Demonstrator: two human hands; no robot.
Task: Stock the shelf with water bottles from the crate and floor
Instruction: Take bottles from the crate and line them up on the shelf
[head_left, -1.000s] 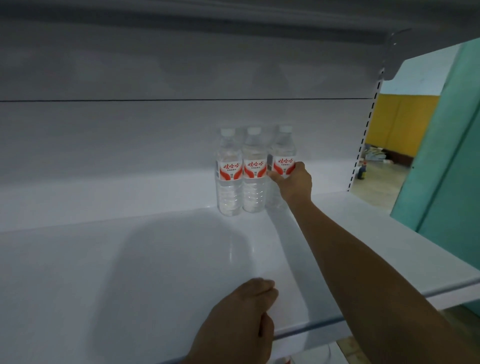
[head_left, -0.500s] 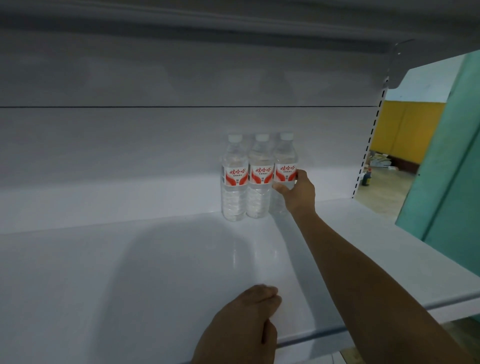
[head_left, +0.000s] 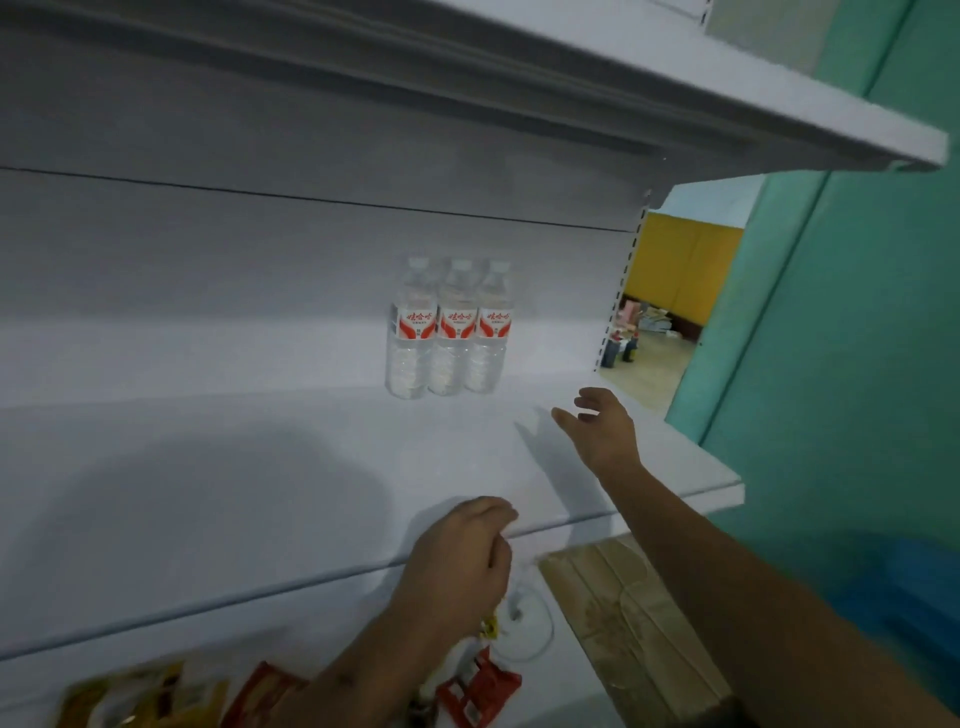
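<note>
Progress: early, judged | three water bottles (head_left: 449, 332) upright at shelf (head_left: 208, 467) back, beyond both hands | right hand (head_left: 602, 434) spread wide, empty | left hand (head_left: 457, 561) loosely curled, empty | crate unseen, more stocking left

Teal wall (head_left: 831, 364) fills the right of the frame; yellow wall (head_left: 680, 265) and pale floor (head_left: 649, 382) at centre right; dim, shadowed lighting at left
</note>
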